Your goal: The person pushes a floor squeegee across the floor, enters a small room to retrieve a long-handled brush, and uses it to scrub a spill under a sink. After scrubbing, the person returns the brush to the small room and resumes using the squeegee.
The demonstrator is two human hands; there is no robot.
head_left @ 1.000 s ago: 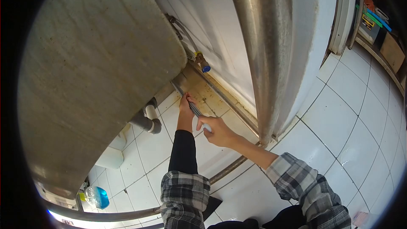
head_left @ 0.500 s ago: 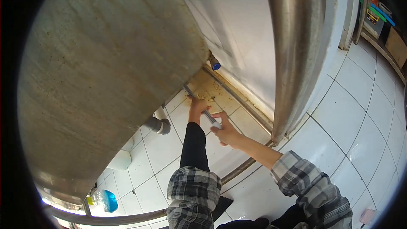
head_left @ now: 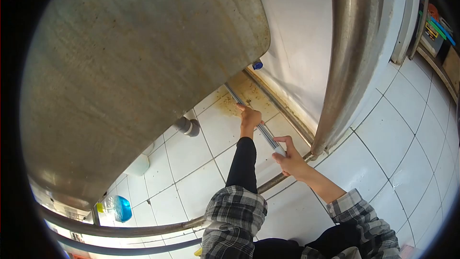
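Note:
A grey striped pole (head_left: 268,135) with a white end slants over the tiled floor (head_left: 191,178), its far end passing out of sight beneath a large stained metal surface (head_left: 143,43). My left hand (head_left: 249,117) is wrapped round the middle of the pole. Nearer to me, my right hand (head_left: 291,159) grips the white end, with its index finger partly extended. Yellow-brown stains and small bits of dirt (head_left: 231,105) lie on the tiles near the far part of the pole.
Metal rails (head_left: 191,223) run low in front and beside the white wall (head_left: 297,43). A thick metal tube (head_left: 352,33) stands at the right. Under the metal surface are a grey pipe (head_left: 190,127), a pale container (head_left: 139,165) and a bottle with blue liquid (head_left: 123,208).
The view has shifted. Both hands and the pole have moved right in the view, and more of the pole shows between my hands.

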